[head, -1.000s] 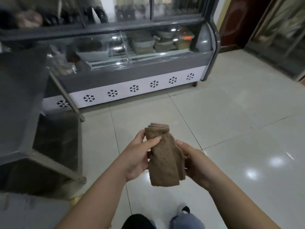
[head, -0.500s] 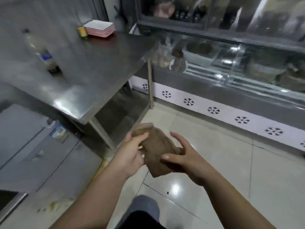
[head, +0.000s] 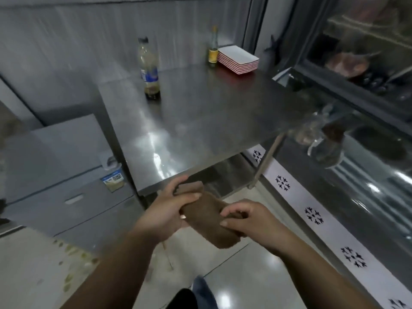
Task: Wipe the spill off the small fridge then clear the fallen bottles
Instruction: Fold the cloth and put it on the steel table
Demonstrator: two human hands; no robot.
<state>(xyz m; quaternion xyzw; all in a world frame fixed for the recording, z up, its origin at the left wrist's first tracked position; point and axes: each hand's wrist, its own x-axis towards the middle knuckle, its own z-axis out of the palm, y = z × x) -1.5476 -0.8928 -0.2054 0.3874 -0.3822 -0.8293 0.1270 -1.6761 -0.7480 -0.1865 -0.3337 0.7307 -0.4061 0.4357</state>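
Labels on the plastic bottle (head: pixel 149 70) and fridge sticker (head: pixel 112 179) are unreadable to us, while our left hand (head: pixel 166 211) and right hand (head: pixel 249 219) grip the folded brown cloth (head: pixel 214 221).

Spill (head: pixel 73 264) blurred, cut off left.

Rough brown cloth (head: pixel 209 217); glossy steel table (head: pixel 200 121)

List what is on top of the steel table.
On the steel table: an upright plastic bottle, a small yellow bottle and stacked red-edged trays. What lies behind the trays is hidden.
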